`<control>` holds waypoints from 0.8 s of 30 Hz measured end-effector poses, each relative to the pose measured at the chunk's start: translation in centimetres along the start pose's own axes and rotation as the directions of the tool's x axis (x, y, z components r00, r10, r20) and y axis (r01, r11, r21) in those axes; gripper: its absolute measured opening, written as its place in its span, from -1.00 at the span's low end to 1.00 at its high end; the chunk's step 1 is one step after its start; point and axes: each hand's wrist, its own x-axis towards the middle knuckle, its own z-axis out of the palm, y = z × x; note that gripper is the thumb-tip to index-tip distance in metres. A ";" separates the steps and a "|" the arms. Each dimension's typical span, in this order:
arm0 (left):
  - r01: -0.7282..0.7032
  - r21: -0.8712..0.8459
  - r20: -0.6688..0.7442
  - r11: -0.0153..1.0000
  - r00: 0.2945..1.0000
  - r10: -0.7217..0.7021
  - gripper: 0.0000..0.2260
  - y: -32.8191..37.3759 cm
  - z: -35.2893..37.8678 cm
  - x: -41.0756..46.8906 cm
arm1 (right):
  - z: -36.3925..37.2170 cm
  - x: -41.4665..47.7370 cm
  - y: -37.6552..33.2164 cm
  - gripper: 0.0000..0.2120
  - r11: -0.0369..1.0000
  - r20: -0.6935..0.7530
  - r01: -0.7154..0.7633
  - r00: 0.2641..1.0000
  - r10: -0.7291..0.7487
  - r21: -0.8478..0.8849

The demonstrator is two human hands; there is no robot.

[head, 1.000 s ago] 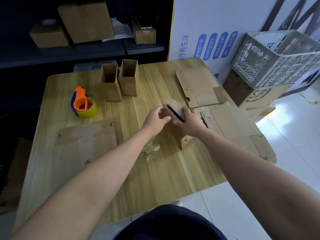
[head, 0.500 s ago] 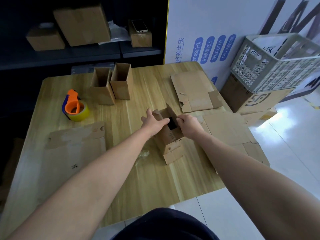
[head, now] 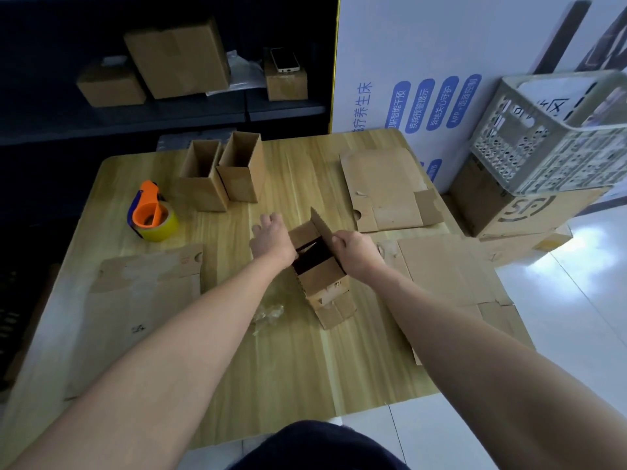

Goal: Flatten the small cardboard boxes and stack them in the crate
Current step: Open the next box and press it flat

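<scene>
Wooden tabletop (head: 271, 368) in a storage corner, and the small box (head: 322, 276) stands mid-table with its top flaps up. The right hand (head: 356, 249) has its grip pinched on the tall right flap, and the left hand (head: 271, 239) is curled round the box's left side. Crumpled clear tape (head: 268, 315) lies just beside it. Further back, two upright boxes (head: 203, 181) stand touching, with a tape dispenser (head: 152, 215) to their left. Flattened cardboard sheets (head: 386, 188) lie around. The crate (head: 549, 137) sits off to the right on a big carton (head: 515, 212).

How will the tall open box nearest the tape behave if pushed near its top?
Likely tips: the tall open box is narrow and upright. Probably light, since it looks empty. The second box beside it may block it.
</scene>
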 end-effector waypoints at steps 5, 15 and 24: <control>-0.079 0.313 0.102 0.947 0.994 0.049 -0.51 0.5 -0.8 1.3 | 0.4 0.5 0.1 -0.73 1.000 -0.016 0.020 1.000 -0.020 -0.008; -0.120 -0.160 0.065 0.980 0.989 0.132 -0.68 -0.1 -0.7 2.4 | 1.6 1.4 0.1 -0.78 0.969 0.020 -0.216 0.976 0.215 0.120; -0.063 -0.713 -0.034 0.698 0.998 0.056 -0.69 -3.4 -1.7 3.9 | 2.2 2.8 -4.2 -0.84 0.819 -0.052 -0.515 0.838 0.543 0.251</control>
